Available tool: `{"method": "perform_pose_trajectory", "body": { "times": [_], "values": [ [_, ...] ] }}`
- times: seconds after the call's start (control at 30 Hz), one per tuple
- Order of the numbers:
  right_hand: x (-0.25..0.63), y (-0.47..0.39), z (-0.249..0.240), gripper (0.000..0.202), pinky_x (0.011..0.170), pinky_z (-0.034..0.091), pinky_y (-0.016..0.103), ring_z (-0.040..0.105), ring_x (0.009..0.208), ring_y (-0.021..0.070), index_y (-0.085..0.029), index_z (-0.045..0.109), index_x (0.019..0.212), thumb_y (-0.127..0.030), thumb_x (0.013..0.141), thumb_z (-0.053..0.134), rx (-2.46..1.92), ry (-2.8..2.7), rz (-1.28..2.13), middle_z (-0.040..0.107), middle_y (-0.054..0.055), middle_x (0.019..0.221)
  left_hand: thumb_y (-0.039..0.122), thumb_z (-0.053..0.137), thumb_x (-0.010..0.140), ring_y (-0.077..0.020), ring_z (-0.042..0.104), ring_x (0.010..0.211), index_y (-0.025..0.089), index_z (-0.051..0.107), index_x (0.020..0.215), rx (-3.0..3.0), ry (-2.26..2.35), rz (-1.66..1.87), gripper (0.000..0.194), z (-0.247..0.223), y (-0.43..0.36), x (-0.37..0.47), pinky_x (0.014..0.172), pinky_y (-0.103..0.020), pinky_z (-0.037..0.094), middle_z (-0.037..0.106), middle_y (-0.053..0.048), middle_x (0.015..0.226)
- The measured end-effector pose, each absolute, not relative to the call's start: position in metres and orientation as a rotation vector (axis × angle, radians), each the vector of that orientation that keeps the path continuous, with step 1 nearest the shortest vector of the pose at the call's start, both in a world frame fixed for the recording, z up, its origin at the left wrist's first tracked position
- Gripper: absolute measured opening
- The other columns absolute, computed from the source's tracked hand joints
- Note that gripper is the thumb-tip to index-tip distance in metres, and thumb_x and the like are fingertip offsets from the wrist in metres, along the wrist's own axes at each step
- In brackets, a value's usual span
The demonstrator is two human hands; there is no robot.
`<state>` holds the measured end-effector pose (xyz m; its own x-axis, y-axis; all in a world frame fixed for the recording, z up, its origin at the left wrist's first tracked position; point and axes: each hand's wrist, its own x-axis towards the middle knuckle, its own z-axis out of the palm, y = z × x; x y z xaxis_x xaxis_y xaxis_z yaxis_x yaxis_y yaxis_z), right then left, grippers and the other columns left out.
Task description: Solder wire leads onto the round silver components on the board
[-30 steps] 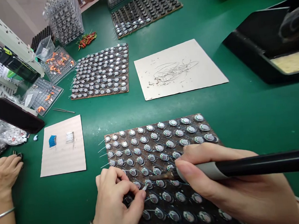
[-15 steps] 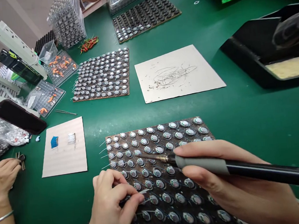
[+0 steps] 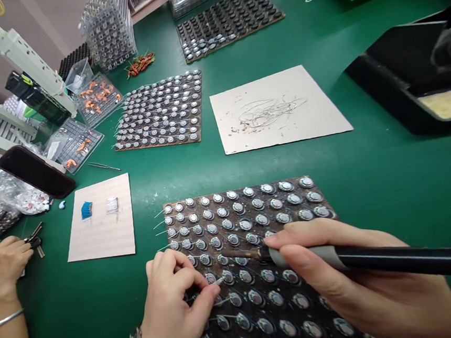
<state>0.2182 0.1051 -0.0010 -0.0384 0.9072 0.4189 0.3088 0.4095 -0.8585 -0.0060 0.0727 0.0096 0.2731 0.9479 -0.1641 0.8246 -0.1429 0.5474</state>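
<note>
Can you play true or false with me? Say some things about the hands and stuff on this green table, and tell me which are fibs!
1. The right hand holds a soldering iron. True.
2. The left hand is wide open. False: its thumb and finger pinch a thin silvery piece.
3. The blue bundle lies on a pale card. True.
4. The sponge in the black stand is bright pink. False: it is pale yellow.
5. The other person's hand is next to some keys. True.
</note>
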Motion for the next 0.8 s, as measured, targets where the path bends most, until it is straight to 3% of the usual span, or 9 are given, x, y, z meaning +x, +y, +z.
{"method": "perform_pose_trajectory", "body": {
  "times": [0.2,0.8],
  "values": [
    [0.2177,0.1021,-0.0048,0.015,0.043,0.051,0.018,0.062,0.045,0.0114,-0.029,0.064,0.083,-0.02,0.093,0.057,-1.107,-1.615,0.751,0.068,-0.006,0.062,0.016,0.065,0.087,-0.0208,0.054,0.088,0.02,0.063,0.074,1.965,1.584,0.287,0.014,0.0119,0.0713,-0.0049,0.078,-0.039,0.04,0.057,-0.003,0.088],
    [0.218,0.1037,-0.0045,0.017,0.047,0.051,0.017,0.065,0.051,0.0094,-0.026,0.059,0.081,-0.02,0.096,0.054,-1.058,-1.735,0.727,0.068,-0.007,0.066,0.012,0.066,0.087,-0.0198,0.051,0.086,0.02,0.063,0.076,1.972,1.538,0.375,0.013,0.0073,0.07,-0.0057,0.075,-0.038,0.036,0.055,-0.002,0.086]
  ]
}}
